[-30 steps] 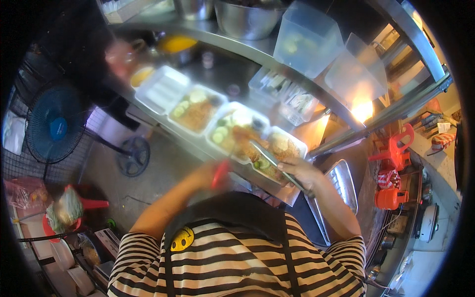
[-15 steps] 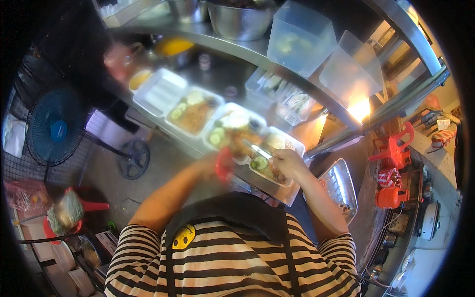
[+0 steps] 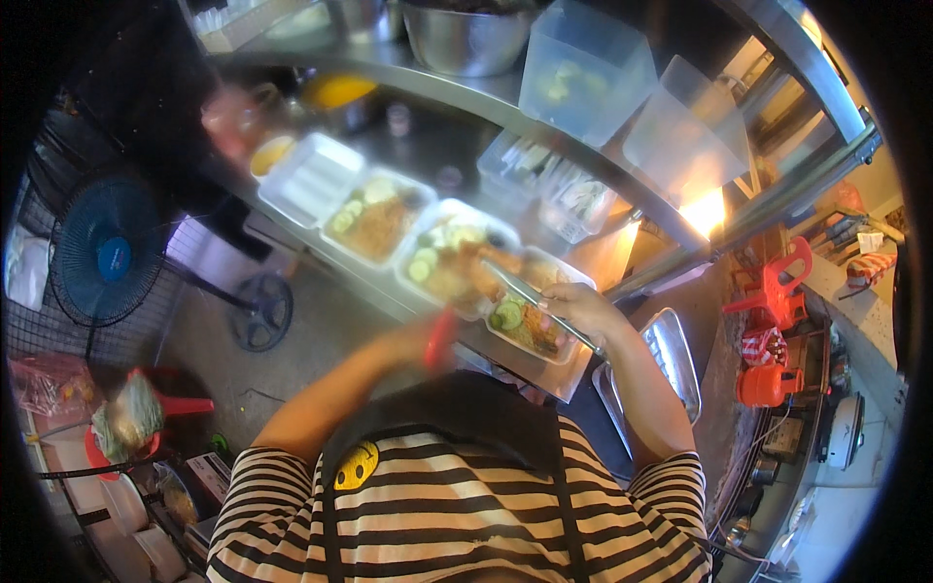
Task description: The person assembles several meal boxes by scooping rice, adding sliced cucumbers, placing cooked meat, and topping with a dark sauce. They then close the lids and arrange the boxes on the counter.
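Right hand (image 3: 581, 313) clamped on silver tongs (image 3: 520, 289) over the bench (image 3: 557, 383).
In the head view, the tongs' tips reach to browned food (image 3: 474, 274) in the white middle container (image 3: 457, 203), which stands between the left container (image 3: 336, 245) and the right container (image 3: 556, 360), both holding food too. The right hand is just beside the right container, where sliced green vegetables (image 3: 507, 316) lie. The left hand (image 3: 413, 338), blurred, is apart from the right, in front of the middle container; a red thing (image 3: 440, 340) shows at it, but whether the fingers grip it I cannot tell.
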